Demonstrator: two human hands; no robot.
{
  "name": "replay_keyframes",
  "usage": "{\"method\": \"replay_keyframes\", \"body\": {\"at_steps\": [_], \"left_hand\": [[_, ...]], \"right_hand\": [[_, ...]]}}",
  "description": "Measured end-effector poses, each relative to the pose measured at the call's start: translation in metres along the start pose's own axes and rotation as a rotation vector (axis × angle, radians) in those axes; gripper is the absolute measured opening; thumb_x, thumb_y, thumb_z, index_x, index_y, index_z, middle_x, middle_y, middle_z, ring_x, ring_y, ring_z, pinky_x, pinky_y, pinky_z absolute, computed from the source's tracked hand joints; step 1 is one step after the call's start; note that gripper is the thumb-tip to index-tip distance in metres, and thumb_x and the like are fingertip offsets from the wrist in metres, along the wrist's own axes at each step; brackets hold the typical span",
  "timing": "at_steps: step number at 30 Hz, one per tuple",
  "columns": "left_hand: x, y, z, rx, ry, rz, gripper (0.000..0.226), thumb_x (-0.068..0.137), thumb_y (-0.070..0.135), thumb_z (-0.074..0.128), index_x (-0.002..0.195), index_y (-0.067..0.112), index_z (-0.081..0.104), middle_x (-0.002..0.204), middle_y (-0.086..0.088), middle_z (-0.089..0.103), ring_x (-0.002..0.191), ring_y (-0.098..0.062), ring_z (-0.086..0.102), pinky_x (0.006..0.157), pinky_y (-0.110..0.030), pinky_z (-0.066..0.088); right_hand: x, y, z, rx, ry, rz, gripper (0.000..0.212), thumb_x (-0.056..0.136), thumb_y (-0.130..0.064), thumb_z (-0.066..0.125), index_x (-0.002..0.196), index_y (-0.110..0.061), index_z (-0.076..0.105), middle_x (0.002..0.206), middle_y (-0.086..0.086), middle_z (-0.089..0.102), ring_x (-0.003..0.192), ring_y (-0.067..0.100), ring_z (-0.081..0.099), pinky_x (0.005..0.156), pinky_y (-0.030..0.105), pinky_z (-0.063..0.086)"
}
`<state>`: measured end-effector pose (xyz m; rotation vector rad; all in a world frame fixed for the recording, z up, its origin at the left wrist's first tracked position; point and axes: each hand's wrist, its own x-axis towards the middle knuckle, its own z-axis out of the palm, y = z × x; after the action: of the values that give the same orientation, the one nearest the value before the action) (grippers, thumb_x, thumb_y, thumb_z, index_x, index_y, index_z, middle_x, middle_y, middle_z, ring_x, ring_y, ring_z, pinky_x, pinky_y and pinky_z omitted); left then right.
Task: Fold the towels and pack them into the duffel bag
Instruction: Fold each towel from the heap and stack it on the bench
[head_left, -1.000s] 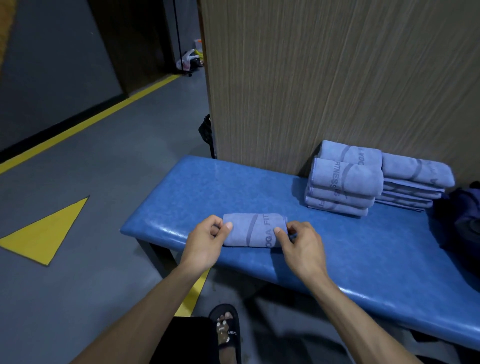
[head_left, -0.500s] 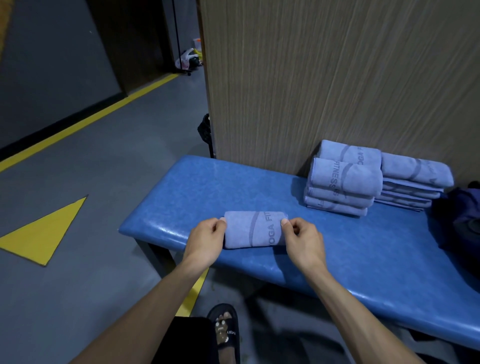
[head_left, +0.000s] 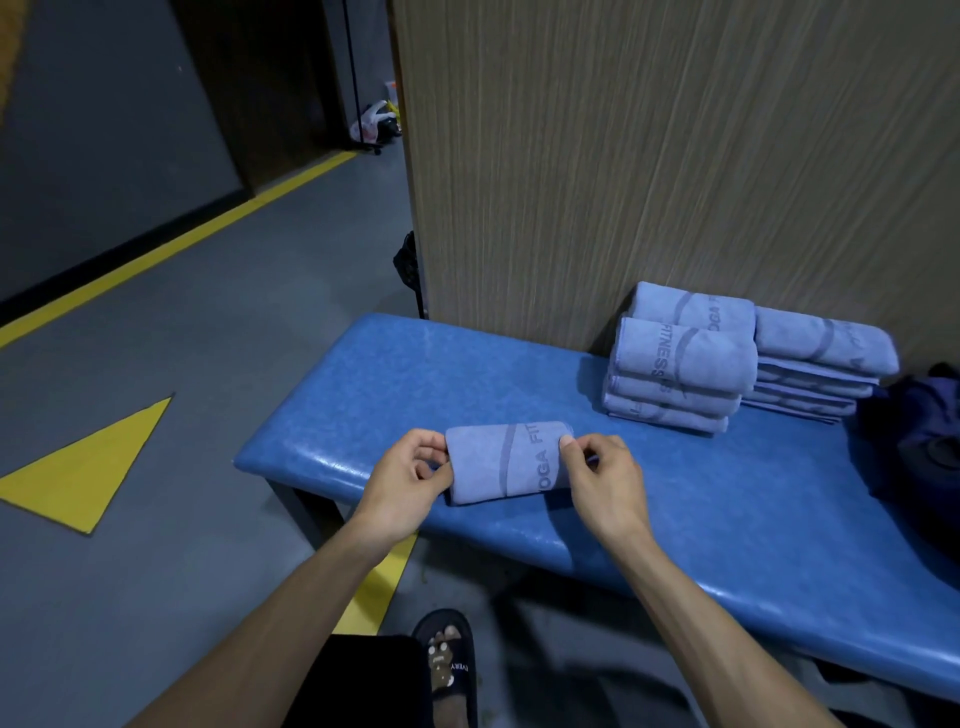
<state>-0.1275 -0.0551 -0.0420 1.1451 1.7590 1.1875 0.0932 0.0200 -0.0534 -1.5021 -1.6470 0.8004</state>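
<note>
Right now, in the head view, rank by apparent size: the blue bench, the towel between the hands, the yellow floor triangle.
1. Blue bench, by far the largest.
2. Yellow triangle.
3. Towel, pinched at its ends by the left hand and right hand.
The triangle lies farther away, so true sizes are unsure.

Towels counted: 1 folded towel (head_left: 506, 462) at the bench front; 2 stacks (head_left: 680, 364) (head_left: 821, 369) noted at the wall, layers not reliably countable | benches (head_left: 727, 499): 1 | bags (head_left: 919, 436): 1, partly seen | hands: 2 (head_left: 410, 480) (head_left: 605, 475) | sandals (head_left: 449, 665): 1
</note>
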Motion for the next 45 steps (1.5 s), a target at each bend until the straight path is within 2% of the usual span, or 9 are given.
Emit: {"method": "replay_keyframes", "body": {"at_steps": [3, 7, 11, 18, 22, 28, 33, 40, 45], "left_hand": [[0.0, 0.006, 0.0, -0.207, -0.007, -0.12, 0.023, 0.09, 0.0, 0.069, 0.109, 0.011, 0.062, 0.101, -0.009, 0.071, 0.086, -0.016, 0.065, 0.075, -0.02, 0.054], [0.002, 0.003, 0.003, -0.168, -0.018, -0.195, 0.016, 0.091, 0.005, 0.069, 0.105, 0.011, 0.066, 0.098, -0.008, 0.075, 0.092, -0.019, 0.07, 0.084, -0.025, 0.053], [0.0, 0.005, 0.004, -0.14, -0.009, -0.187, 0.003, 0.095, 0.009, 0.065, 0.098, 0.008, 0.065, 0.086, -0.004, 0.068, 0.069, -0.004, 0.06, 0.06, -0.009, 0.043], [-0.007, 0.007, 0.003, -0.232, -0.032, -0.169, 0.033, 0.099, 0.046, 0.059, 0.106, 0.014, 0.06, 0.088, -0.008, 0.068, 0.082, -0.013, 0.061, 0.075, -0.028, 0.044], [-0.012, 0.001, 0.014, -0.132, -0.075, -0.083, 0.039, 0.087, 0.033, 0.078, 0.108, 0.015, 0.051, 0.076, -0.007, 0.064, 0.071, -0.014, 0.057, 0.072, -0.029, 0.045], [-0.009, -0.003, 0.019, 0.096, 0.075, -0.067, 0.03, 0.093, 0.045, 0.064, 0.105, 0.022, 0.047, 0.066, 0.004, 0.053, 0.068, -0.015, 0.056, 0.069, -0.035, 0.044], [-0.01, 0.01, 0.02, 0.279, 0.106, -0.038, 0.018, 0.093, 0.032, 0.06, 0.11, 0.033, 0.055, 0.059, 0.01, 0.05, 0.07, -0.016, 0.055, 0.064, -0.033, 0.037], [-0.019, 0.015, 0.009, 0.405, -0.01, -0.043, 0.013, 0.087, 0.045, 0.061, 0.092, 0.034, 0.056, 0.101, 0.006, 0.051, 0.099, -0.016, 0.054, 0.09, -0.036, 0.046], [-0.03, 0.021, 0.008, 0.271, -0.092, -0.095, 0.024, 0.091, 0.048, 0.065, 0.089, 0.028, 0.052, 0.105, -0.002, 0.051, 0.082, -0.015, 0.061, 0.055, -0.023, 0.054]], "right_hand": [[-0.001, -0.003, 0.001, 0.051, -0.03, 0.028, 0.026, 0.094, -0.036, 0.067, 0.077, -0.016, 0.065, 0.085, 0.001, 0.06, 0.076, 0.01, 0.057, 0.067, 0.023, 0.035], [0.001, 0.001, 0.003, 0.031, -0.08, 0.064, 0.033, 0.092, -0.044, 0.066, 0.078, -0.014, 0.066, 0.083, 0.001, 0.067, 0.077, 0.014, 0.061, 0.067, 0.028, 0.04], [0.002, -0.001, 0.002, -0.003, -0.079, 0.082, 0.043, 0.094, -0.044, 0.064, 0.073, -0.007, 0.06, 0.072, 0.004, 0.063, 0.068, 0.017, 0.056, 0.061, 0.03, 0.038], [0.002, -0.005, 0.005, -0.004, -0.043, 0.074, 0.044, 0.094, -0.041, 0.065, 0.065, -0.01, 0.053, 0.071, 0.005, 0.06, 0.069, 0.019, 0.054, 0.064, 0.031, 0.032], [0.0, -0.009, 0.005, -0.039, -0.029, 0.031, 0.047, 0.096, -0.037, 0.064, 0.06, -0.013, 0.047, 0.072, 0.004, 0.051, 0.073, 0.022, 0.049, 0.065, 0.03, 0.026], [0.0, -0.006, 0.015, -0.153, -0.013, -0.021, 0.053, 0.1, -0.036, 0.056, 0.055, -0.019, 0.033, 0.078, 0.014, 0.049, 0.077, 0.031, 0.051, 0.068, 0.032, 0.028], [-0.001, -0.009, 0.013, -0.243, -0.025, -0.041, 0.052, 0.101, -0.035, 0.052, 0.056, -0.02, 0.033, 0.081, 0.009, 0.049, 0.077, 0.033, 0.053, 0.067, 0.033, 0.029], [-0.002, -0.009, 0.008, -0.293, -0.052, -0.049, 0.051, 0.1, -0.04, 0.052, 0.056, -0.02, 0.035, 0.082, 0.004, 0.048, 0.081, 0.034, 0.058, 0.066, 0.032, 0.029], [-0.004, -0.016, 0.004, -0.347, -0.093, -0.005, 0.05, 0.098, -0.051, 0.048, 0.061, -0.019, 0.038, 0.094, 0.007, 0.059, 0.091, 0.036, 0.059, 0.069, 0.035, 0.035]]}}
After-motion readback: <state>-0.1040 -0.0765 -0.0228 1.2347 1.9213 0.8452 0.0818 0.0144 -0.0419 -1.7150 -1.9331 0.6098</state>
